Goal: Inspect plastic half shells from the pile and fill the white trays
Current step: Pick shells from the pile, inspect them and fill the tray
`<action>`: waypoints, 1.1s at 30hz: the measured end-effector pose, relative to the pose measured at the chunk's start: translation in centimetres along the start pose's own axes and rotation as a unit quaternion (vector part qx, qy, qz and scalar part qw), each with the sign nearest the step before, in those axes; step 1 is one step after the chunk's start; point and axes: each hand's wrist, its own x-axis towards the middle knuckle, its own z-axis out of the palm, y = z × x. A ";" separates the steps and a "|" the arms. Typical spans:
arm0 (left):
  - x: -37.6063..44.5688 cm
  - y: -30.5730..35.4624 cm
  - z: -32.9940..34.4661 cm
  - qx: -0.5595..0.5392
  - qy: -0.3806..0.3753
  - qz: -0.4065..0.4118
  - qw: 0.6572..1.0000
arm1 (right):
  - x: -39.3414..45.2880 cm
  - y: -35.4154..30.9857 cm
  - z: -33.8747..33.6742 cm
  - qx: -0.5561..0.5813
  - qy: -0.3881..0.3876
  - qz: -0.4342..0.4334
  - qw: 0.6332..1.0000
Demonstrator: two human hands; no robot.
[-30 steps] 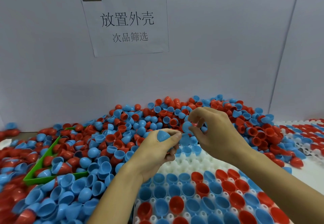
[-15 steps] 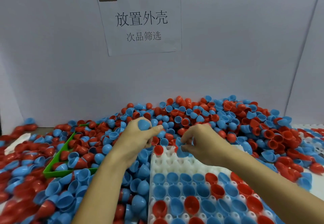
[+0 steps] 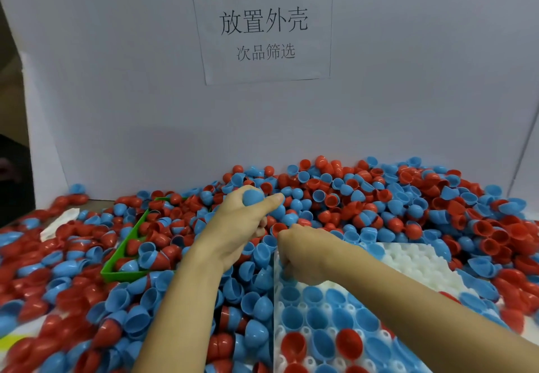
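Observation:
A big pile of red and blue plastic half shells [image 3: 364, 197] covers the table in front of a white wall. My left hand [image 3: 239, 227] is raised over the pile and grips a blue half shell [image 3: 253, 195] between thumb and fingers. My right hand [image 3: 309, 251] is curled down at the far left corner of the white tray [image 3: 414, 259]; its fingertips are hidden, so what they hold is unclear. The tray's near rows hold blue and red shells, open side up, and its far rows show bare white pegs.
A green tray [image 3: 128, 244] with several shells stands left of my left arm, half buried in the pile. A paper sign [image 3: 262, 25] with printed characters hangs on the white wall. Loose shells lie all around the white tray.
My right hand has dropped from the pile's edge to the tray's far left corner. The left hand stays raised with its blue shell. The view has shifted left.

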 end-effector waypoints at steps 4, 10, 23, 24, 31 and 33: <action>-0.5 0.6 0.6 -0.065 -0.047 -0.044 0.996 | -0.5 0.8 -0.9 0.078 -0.060 -0.007 0.995; -0.5 0.6 1.1 -0.156 -0.076 -0.047 0.984 | -3.1 3.5 -2.0 0.295 0.160 0.033 0.941; -0.1 -0.2 3.4 0.006 -0.022 0.123 0.992 | -6.0 4.0 -3.0 0.584 0.289 0.083 0.754; -0.1 -0.2 3.4 -0.013 -0.015 0.127 0.992 | -6.1 4.1 -2.8 0.585 0.294 0.081 0.751; -0.1 -0.4 3.8 0.011 -0.072 0.106 0.992 | -6.5 3.9 -2.6 0.442 0.370 0.023 0.817; -0.2 -0.4 3.9 -0.031 -0.094 0.081 0.992 | -6.4 3.8 -2.4 0.398 0.404 0.012 0.824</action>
